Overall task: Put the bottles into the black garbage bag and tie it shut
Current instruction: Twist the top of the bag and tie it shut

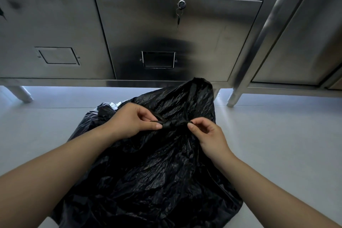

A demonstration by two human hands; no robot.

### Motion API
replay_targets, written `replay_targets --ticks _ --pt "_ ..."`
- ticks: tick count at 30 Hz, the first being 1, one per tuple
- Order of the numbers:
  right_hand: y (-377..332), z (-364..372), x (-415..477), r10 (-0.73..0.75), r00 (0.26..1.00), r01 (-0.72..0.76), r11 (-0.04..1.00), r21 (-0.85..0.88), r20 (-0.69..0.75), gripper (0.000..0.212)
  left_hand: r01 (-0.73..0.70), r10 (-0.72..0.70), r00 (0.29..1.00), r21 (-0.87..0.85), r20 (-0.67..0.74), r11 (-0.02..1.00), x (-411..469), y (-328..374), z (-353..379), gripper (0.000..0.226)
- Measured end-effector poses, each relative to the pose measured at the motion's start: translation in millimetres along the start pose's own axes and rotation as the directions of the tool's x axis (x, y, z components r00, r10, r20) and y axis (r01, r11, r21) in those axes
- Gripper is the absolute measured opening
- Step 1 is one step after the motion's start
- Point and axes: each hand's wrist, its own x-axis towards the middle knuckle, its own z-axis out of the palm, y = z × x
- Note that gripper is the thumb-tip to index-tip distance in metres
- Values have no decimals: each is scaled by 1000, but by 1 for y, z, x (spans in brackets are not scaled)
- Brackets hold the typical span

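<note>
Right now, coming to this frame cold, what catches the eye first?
The black bag fills the centre foreground on the pale floor. Both hands, left and right, pinch a twisted knot of plastic at its top. Behind stands a steel cabinet with keys hanging from its lock; no bottles show.

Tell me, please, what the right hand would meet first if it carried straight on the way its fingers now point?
Probably the left hand: the right hand points leftward along the twisted strand of the black garbage bag pinched between them. Depth is uncertain.
</note>
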Motion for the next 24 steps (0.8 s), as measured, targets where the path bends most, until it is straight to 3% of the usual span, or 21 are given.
replay_targets --ticks 6,12,16,21,24 --pt "-4 -9 3 104 989 -82 976 203 -102 19 4 -19 989 -101 -147 995 3 -4 -15 22" --pt "-12 -25 8 136 978 -106 978 181 -158 9 -33 34 951 7 -307 999 9 -12 -30 13" --pt "-22 -18 9 74 994 -68 995 74 -83 9 -76 62 973 -52 -220 996 11 -9 -18 17" --pt "-25 -14 0 152 988 -152 986 70 11 3 -42 31 989 -75 -145 996 10 -12 -11 15" --pt "-22 -10 -3 163 986 -166 983 -85 -34 20 -8 1 994 -63 -112 998 8 -11 -6 9"
